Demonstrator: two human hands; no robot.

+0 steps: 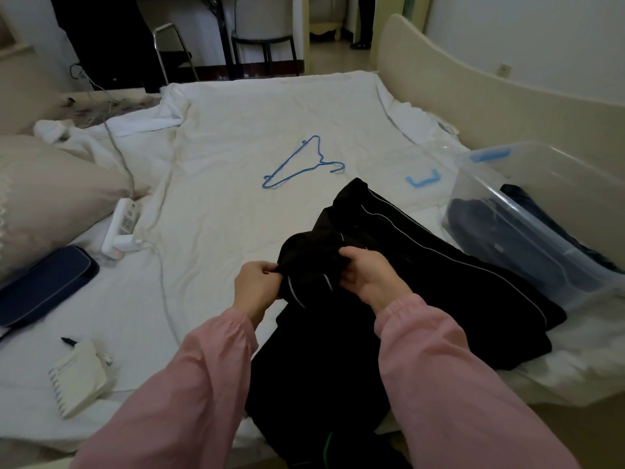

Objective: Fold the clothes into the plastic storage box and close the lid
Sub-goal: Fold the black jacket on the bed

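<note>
The black clothes [422, 265] with thin white stripes lie at the near edge of the bed [220, 211], and part of them hangs down over that edge. The left hand [258, 286] pinches a bunched bit of the black clothes. The right hand [368, 275] grips the cloth just beside it, so the two hands are close together, each with its fingers curled on the cloth. Behind the black clothes and to their left there is a wide, open stretch of white sheet, with only a blue hanger [304, 164] lying on it. Far to the left of the black clothes are a white power strip [121, 225] with its cord, a pillow [50, 191] and a dark blue case [44, 282]. Just to the right of the black clothes stands the clear plastic box [527, 211], tight against the cream bed board [473, 96]. It is open and has dark blue clothes [480, 225] inside. Behind the black clothes, near the box, lies a blue clip [423, 179].
</note>
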